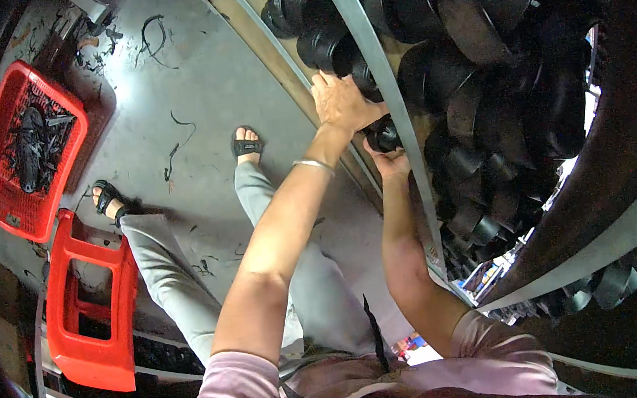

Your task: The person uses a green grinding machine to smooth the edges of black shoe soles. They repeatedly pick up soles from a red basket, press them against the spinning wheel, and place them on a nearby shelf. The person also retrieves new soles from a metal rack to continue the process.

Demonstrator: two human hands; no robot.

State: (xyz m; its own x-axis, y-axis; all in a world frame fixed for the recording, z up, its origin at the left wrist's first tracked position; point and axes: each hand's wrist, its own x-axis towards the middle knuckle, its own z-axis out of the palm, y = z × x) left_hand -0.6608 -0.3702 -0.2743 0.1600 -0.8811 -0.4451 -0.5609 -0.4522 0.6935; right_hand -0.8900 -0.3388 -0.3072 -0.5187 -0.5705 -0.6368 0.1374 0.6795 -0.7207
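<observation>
Our right hand (391, 162) touches the lower edge of a small black roll (384, 136) at one o'clock, while our left hand (341, 104) bends over it from above; fingers are partly hidden, so we cannot tell whether either hand pinches it. It lies in a rack (238, 8) beside a grey metal rail (402, 123). Toward two o'clock we see larger black rolls (475, 24) crowded together. Below us, between ten and eleven, pale marks on our sandal (247, 146) are too small to read. At eight sits a red plastic stool (93, 357). Toward ten, a red basket (1, 207) contains black scraps (59, 128) and a dark sole-shaped piece (31, 149).
</observation>
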